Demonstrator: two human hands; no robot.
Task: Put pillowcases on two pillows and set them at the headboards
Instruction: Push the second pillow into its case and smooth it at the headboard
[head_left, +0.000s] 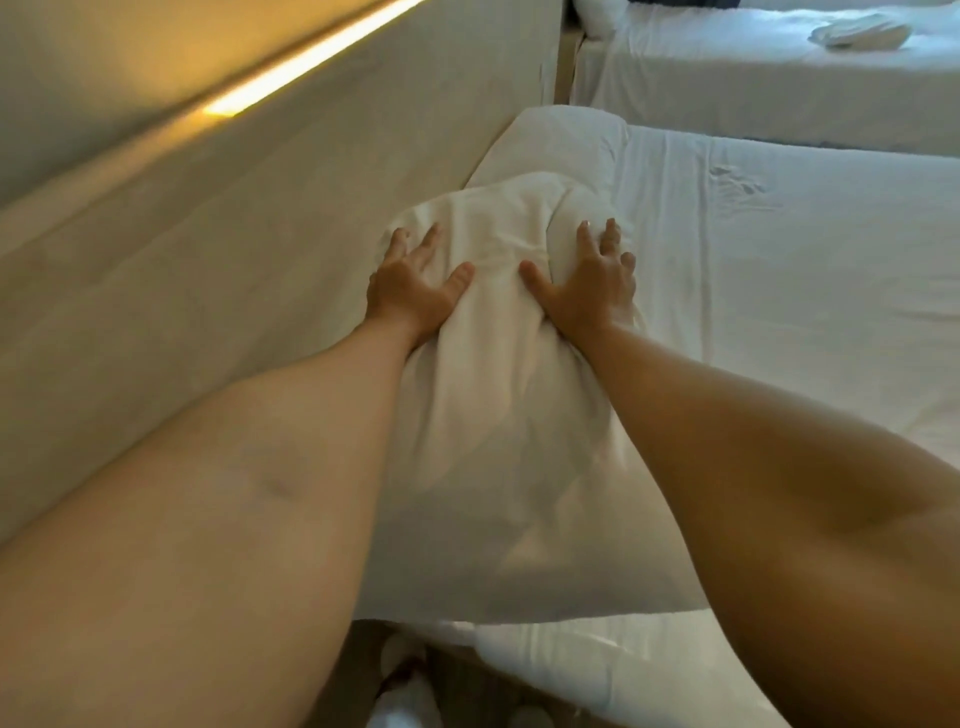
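Two bare hands press on a white pillow (498, 395) in the head view, the left hand (413, 288) on its left side and the right hand (587, 283) on its right, fingers spread wide and flat, each grip open against the fabric rather than closed around it. Between the palms the pillowcase bunches into creases. Beyond the fingertips a second pillow (561, 148) lies against the headboard (260, 234), which runs along the left of the left hand. To the right of the right hand spreads the bed's white sheet (779, 270). Farther beyond, another bed (727, 73) carries a folded white cloth (860, 30).
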